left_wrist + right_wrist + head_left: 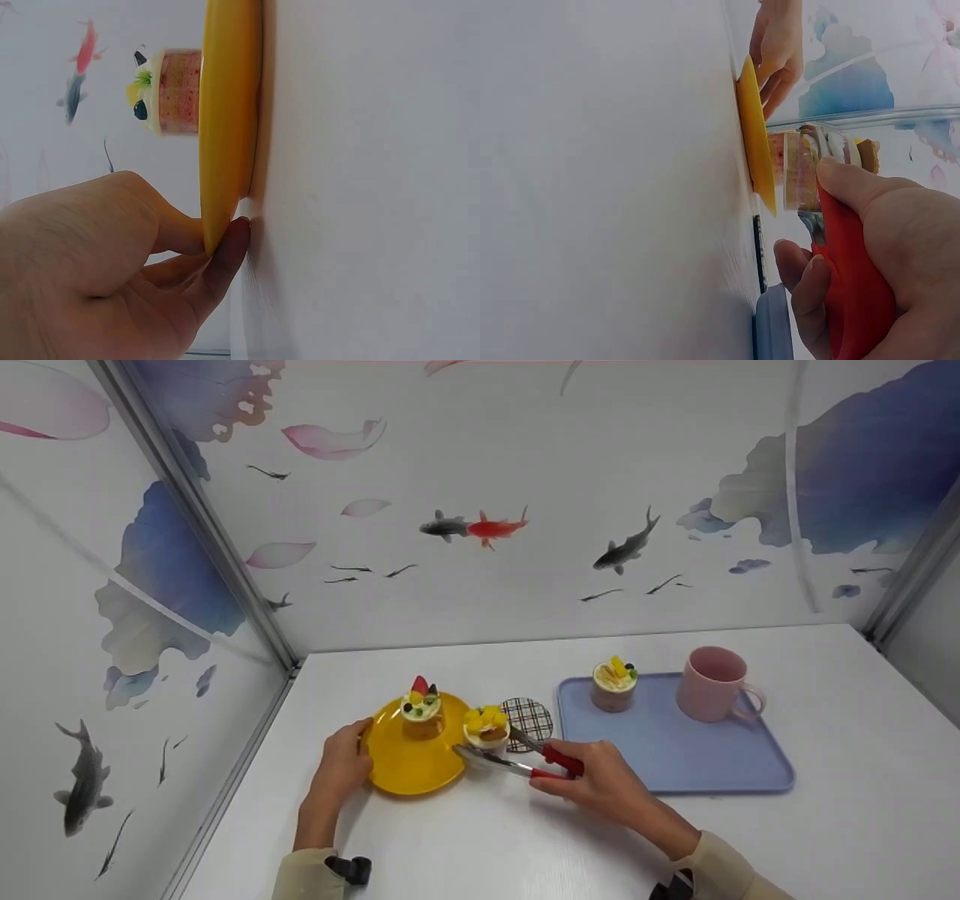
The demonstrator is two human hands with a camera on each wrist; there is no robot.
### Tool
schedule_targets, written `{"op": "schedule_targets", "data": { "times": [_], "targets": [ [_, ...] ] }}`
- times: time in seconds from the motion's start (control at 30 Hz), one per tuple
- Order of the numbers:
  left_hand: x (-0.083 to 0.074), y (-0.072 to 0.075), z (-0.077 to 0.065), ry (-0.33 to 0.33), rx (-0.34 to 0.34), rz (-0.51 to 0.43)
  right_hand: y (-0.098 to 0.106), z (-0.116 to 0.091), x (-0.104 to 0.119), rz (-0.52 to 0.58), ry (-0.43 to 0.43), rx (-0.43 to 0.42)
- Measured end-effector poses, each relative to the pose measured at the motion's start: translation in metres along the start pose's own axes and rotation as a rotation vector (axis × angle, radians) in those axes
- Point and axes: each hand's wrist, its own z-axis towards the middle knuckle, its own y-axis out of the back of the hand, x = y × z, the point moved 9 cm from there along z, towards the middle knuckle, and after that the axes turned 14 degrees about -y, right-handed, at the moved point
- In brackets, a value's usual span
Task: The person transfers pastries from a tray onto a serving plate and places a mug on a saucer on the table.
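My left hand (346,761) pinches the left rim of a yellow plate (409,769), thumb above and fingers beneath, as the left wrist view shows. On the plate stands a small dessert cup (422,716) topped with strawberry and dark berries. My right hand (600,780) grips red-handled metal tongs (559,757). Between the tongs' tips is a second dessert cup (486,727), topped with yellow fruit chunks, upright by the plate's right edge. In the right wrist view this cup (801,176) is clear of the table, and my thumb lies along the red handle (847,277).
A black-and-white checked round coaster (531,720) lies behind the tongs. To the right, a blue tray (675,765) bears a third dessert cup (613,694) and a pink mug (709,690). Printed panels (480,600) stand behind and at the sides of the white table (465,847).
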Motion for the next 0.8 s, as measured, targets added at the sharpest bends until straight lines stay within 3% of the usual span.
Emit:
{"op": "schedule_targets", "data": {
  "times": [0.8],
  "targets": [
    [-0.002, 0.000, 0.003, 0.014, 0.009, 0.011, -0.026, 0.012, 0.022, 0.035, 0.046, 0.039]
  ]
}}
